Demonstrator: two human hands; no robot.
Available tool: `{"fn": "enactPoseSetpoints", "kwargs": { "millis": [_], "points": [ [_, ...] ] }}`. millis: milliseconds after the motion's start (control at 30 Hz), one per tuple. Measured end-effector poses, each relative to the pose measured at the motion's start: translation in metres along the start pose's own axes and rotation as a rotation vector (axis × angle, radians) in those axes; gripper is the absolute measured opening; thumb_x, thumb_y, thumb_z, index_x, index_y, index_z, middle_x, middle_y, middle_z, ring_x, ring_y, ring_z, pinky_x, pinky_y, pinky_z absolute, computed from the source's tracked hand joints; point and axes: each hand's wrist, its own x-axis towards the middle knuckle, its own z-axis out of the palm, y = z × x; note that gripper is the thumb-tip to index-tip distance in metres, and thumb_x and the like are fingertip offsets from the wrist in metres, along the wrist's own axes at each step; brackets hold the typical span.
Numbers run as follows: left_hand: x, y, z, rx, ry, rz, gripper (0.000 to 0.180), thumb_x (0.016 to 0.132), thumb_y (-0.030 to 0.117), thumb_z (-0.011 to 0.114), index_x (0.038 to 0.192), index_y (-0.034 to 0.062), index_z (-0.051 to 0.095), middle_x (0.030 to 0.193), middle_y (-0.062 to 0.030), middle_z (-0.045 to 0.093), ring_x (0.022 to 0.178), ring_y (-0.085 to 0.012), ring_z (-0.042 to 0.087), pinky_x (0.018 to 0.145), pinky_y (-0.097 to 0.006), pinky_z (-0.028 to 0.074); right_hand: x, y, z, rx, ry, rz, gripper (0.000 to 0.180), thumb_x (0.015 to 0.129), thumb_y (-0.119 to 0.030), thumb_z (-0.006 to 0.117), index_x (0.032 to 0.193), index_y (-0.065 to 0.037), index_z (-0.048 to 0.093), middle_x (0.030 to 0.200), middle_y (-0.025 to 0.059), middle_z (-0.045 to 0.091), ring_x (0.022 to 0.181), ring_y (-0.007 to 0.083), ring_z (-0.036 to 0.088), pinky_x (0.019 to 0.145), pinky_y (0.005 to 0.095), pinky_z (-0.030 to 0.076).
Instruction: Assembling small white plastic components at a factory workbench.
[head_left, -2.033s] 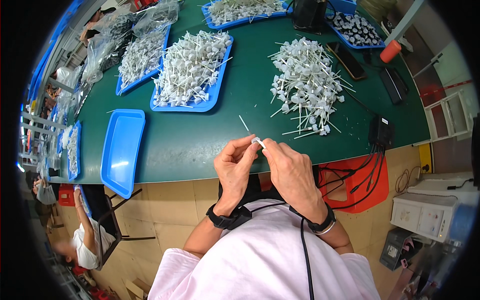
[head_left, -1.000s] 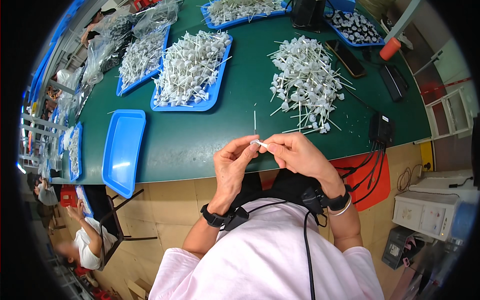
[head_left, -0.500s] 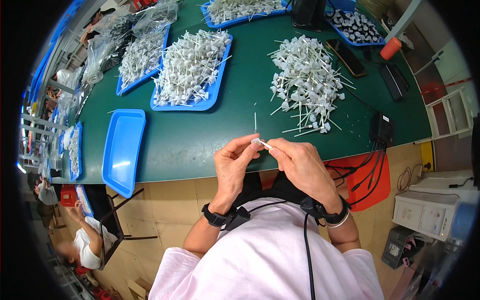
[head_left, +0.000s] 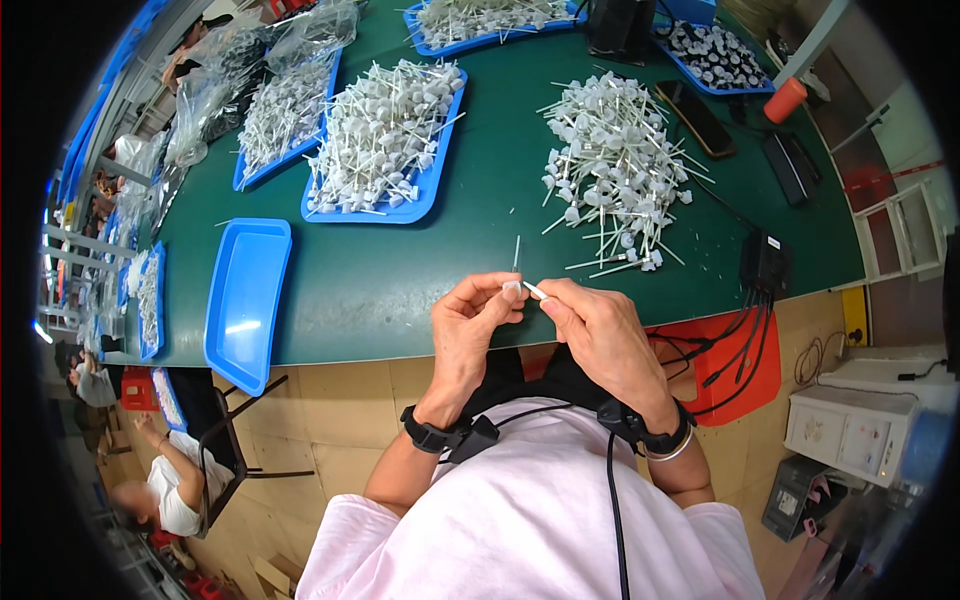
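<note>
Over the near part of the green surface [head_left: 390,275], the left hand [head_left: 462,332] is pinching a small white plastic cap [head_left: 513,287] between thumb and index finger, and a thin pale tube [head_left: 517,250] is extending beyond them. The right hand [head_left: 603,328] is holding a slim white stick [head_left: 534,290] in narrowed fingers, its tip pointing at the cap (whether they are touching, I cannot tell). Farther off, a loose pile of white-capped tubes [head_left: 612,150] is lying right of a heaped blue tray [head_left: 428,196].
</note>
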Motion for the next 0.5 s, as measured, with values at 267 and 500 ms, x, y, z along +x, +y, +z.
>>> {"fn": "enactPoseSetpoints", "kwargs": {
  "millis": [267, 500],
  "points": [
    [0.005, 0.009, 0.003, 0.003, 0.024, -0.045, 0.022, 0.092, 0.009, 0.07, 0.111, -0.0011, 0.07, 0.098, -0.0108, 0.073, 0.088, -0.0155, 0.07, 0.074, -0.027, 0.057, 0.004, 0.005, -0.002, 0.021, -0.007, 0.049, 0.013, 0.099, -0.015, 0.056, 0.101, -0.003, 0.06, 0.074, 0.0191, 0.06, 0.067, 0.0409, 0.059, 0.059, 0.0469, 0.043],
    [0.008, 0.011, 0.006, 0.023, 0.052, -0.042, 0.017, 0.091, 0.007, 0.07, 0.106, -0.0018, 0.07, 0.093, -0.0105, 0.073, 0.085, -0.0156, 0.07, 0.074, -0.027, 0.057, 0.006, 0.008, -0.004, 0.009, -0.03, 0.082, 0.013, 0.098, -0.014, 0.057, 0.102, -0.002, 0.061, 0.074, 0.0202, 0.059, 0.069, 0.0414, 0.059, 0.059, 0.0469, 0.044]
  ]
}}
